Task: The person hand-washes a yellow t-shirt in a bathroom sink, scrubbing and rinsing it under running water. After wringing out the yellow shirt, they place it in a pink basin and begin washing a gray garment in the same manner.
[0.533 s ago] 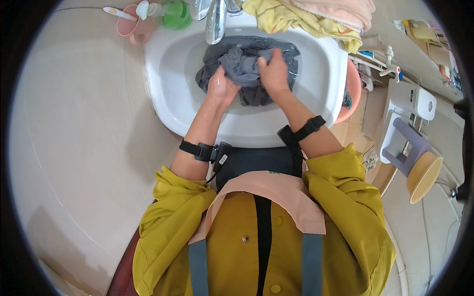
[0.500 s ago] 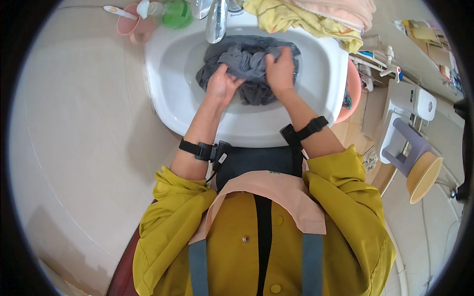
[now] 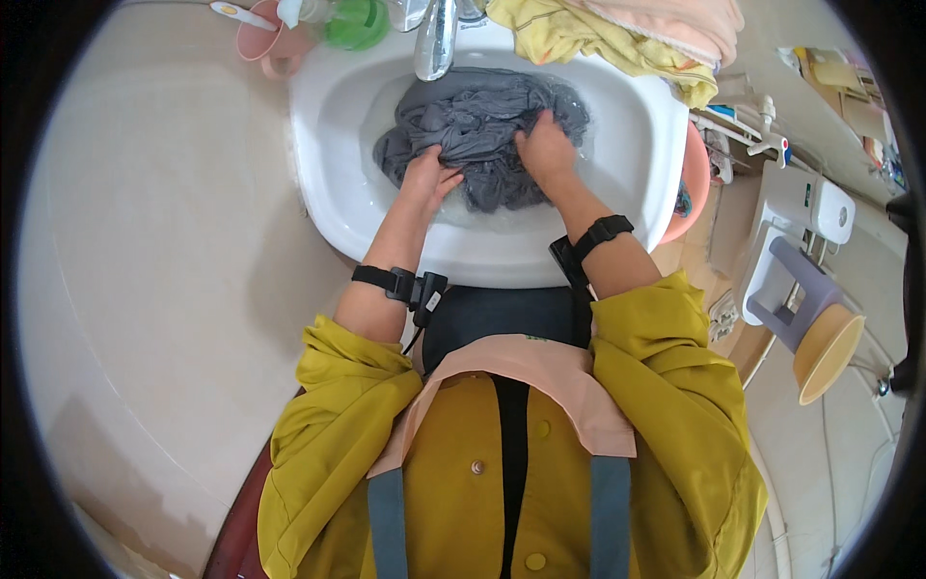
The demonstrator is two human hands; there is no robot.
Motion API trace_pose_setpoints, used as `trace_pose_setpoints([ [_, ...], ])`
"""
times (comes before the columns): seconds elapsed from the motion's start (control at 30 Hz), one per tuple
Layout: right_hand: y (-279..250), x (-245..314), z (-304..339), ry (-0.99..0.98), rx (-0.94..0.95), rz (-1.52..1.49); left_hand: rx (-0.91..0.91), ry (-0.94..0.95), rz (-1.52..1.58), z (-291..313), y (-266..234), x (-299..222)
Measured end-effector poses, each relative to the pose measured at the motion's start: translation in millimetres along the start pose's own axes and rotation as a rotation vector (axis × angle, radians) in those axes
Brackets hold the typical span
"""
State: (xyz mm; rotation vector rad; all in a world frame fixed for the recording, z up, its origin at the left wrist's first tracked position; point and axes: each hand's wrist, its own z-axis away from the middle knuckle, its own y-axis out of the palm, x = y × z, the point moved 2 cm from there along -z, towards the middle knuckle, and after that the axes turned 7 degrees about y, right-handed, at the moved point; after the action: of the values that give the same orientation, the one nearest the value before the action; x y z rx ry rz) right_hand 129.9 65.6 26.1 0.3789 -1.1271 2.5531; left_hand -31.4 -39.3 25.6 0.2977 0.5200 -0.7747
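Note:
A dark grey wet cloth (image 3: 477, 121) lies bunched in the water of a white washbasin (image 3: 453, 253); its kind of garment cannot be made out. My left hand (image 3: 426, 180) pinches the cloth's near left edge between thumb and fingers, with some fingers partly spread beneath. At the right side, my right hand (image 3: 548, 154) is closed on a fold, its fingertips buried in the fabric. Above the basin's far edge hangs a chrome faucet (image 3: 437, 41), just beyond the cloth.
Yellow cloth (image 3: 598, 43) and a peach towel (image 3: 690, 24) drape over the far right rim. A green bottle (image 3: 357, 24) and a pink cup (image 3: 258, 41) stand far left. Right of the basin are a pink tub (image 3: 693, 183) and a yellow bowl (image 3: 828, 357).
Both hands have lowered the raised grey folds into the basin and come slightly nearer to me. The cloth now lies flatter and wider across the water.

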Motion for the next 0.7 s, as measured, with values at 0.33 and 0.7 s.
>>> trace_pose_setpoints([
  [0.33, -1.0, 67.8, 122.4, -0.986, -0.019, -0.462, 0.491, -0.190, 0.555, 34.7, 20.5, -29.9],
  [0.7, 13.3, 60.6, 88.3, -0.529, -0.003, -0.700, 0.288, -0.086, 0.356, 19.8, 39.5, -20.7],
])
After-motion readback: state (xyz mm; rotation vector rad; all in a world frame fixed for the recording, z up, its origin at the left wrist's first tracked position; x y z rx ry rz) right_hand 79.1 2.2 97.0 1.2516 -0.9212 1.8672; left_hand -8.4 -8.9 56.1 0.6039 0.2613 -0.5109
